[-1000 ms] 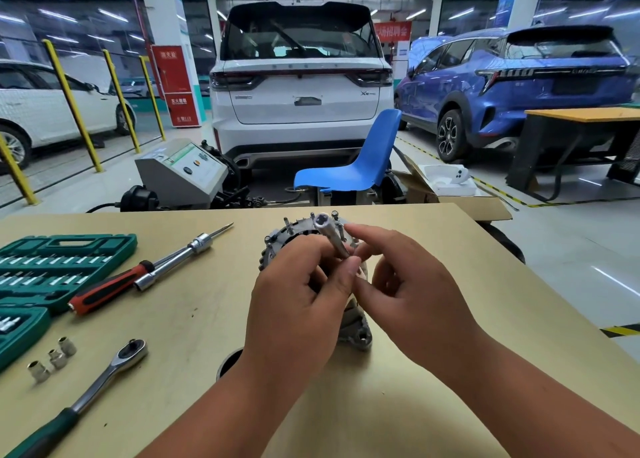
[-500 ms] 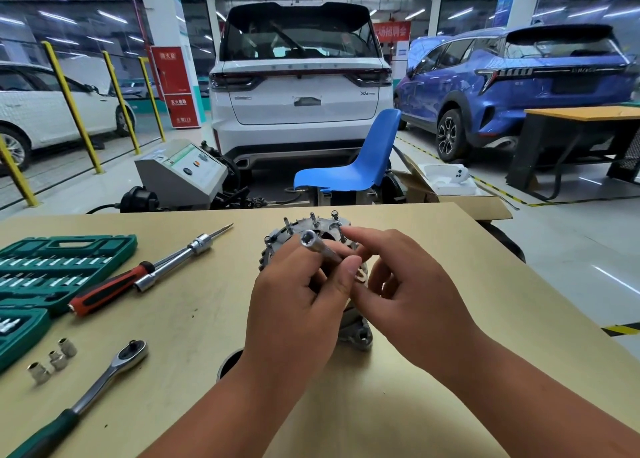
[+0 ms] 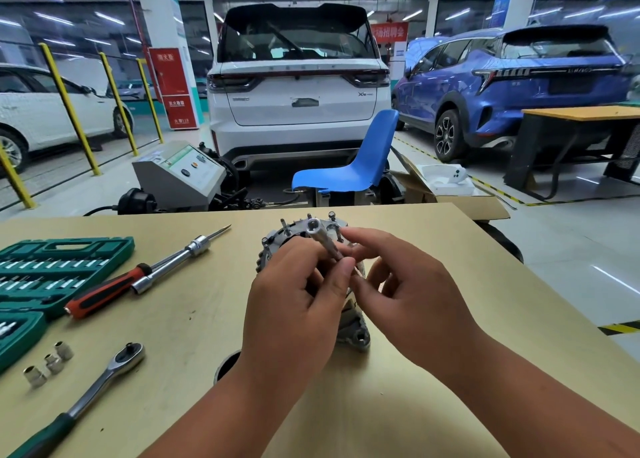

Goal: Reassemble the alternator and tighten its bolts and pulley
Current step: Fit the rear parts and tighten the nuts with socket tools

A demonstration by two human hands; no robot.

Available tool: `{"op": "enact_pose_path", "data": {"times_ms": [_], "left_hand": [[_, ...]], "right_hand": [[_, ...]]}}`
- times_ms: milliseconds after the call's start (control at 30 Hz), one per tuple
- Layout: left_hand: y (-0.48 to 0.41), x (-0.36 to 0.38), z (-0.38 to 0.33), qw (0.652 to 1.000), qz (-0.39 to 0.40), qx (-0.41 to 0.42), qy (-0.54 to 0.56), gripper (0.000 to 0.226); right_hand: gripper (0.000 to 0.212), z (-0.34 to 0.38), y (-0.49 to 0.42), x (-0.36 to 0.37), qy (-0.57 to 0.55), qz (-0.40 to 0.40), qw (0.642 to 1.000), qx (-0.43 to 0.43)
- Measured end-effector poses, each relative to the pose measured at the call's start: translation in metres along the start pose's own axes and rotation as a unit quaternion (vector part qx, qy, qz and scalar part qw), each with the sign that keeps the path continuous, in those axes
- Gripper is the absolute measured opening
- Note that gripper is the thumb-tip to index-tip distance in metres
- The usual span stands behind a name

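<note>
I see the alternator (image 3: 293,231) at the centre of the frame, on the tabletop (image 3: 180,347), mostly hidden behind both hands; its studded upper rim shows above the fingers and a mounting lug shows below them. My left hand (image 3: 294,305) is curled, thumb and fingers clamped on the lower end of a long socket (image 3: 320,238), which tilts up and to the left with its hollow end uppermost. The right hand (image 3: 408,291) has its fingers bent, the forefinger lying against the socket's shaft; I cannot tell whether it really pinches it (the contact is hidden by the left thumb).

At the left of the frame lies an open green tool case (image 3: 52,267); beside it is a red-and-black-handled driver (image 3: 114,291) with a steel shaft pointing toward the upper right; lower left there are three small sockets (image 3: 48,364) and a ratchet wrench (image 3: 104,381) with a green grip. Beyond the tabletop I see a blue chair (image 3: 353,167), a white SUV (image 3: 298,87) and a blue car (image 3: 519,83).
</note>
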State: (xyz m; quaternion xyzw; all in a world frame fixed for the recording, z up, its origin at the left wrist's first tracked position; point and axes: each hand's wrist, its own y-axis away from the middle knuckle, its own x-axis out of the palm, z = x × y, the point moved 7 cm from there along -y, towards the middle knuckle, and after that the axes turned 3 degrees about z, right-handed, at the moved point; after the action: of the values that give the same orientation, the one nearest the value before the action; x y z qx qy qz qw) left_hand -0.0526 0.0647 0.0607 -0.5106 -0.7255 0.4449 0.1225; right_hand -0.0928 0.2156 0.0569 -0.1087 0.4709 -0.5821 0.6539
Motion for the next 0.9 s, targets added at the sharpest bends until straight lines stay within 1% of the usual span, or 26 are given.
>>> {"op": "enact_pose_path", "data": {"times_ms": [167, 267, 367, 500, 600, 733, 900], "left_hand": [[0.0007, -0.0003, 0.0050, 1.000, -0.009, -0.029, 0.006, 0.022], [0.0003, 0.0002, 0.0030, 0.999, -0.002, -0.028, 0.025, 0.015], [0.0013, 0.0006, 0.0039, 0.998, 0.010, -0.028, 0.050, 0.015], [0.0008, -0.0001, 0.0025, 1.000, 0.006, -0.016, 0.026, 0.012], [-0.0004, -0.0007, 0.0037, 1.000, -0.005, -0.024, 0.006, 0.015], [0.0006, -0.0001, 0.0048, 0.999, -0.006, -0.029, 0.022, 0.016], [0.0012, 0.0010, 0.0055, 0.998, 0.003, -0.031, 0.051, 0.013]], "right_hand": [[0.044, -0.0035, -0.0016, 0.0005, 0.019, 0.004, 1.000, 0.015], [0.046, -0.0028, -0.0002, 0.0000, 0.016, -0.001, 1.000, 0.014], [0.050, -0.0039, 0.0003, 0.0006, 0.008, 0.007, 1.000, 0.013], [0.050, -0.0032, 0.0012, 0.0009, 0.003, 0.006, 1.000, 0.003], [0.046, -0.0027, 0.0007, 0.0017, 0.013, 0.002, 1.000, -0.001], [0.047, -0.0044, 0.0009, -0.0001, 0.015, -0.004, 1.000, 0.008], [0.052, -0.0061, 0.0010, 0.0018, -0.003, 0.012, 1.000, 0.008]]}}
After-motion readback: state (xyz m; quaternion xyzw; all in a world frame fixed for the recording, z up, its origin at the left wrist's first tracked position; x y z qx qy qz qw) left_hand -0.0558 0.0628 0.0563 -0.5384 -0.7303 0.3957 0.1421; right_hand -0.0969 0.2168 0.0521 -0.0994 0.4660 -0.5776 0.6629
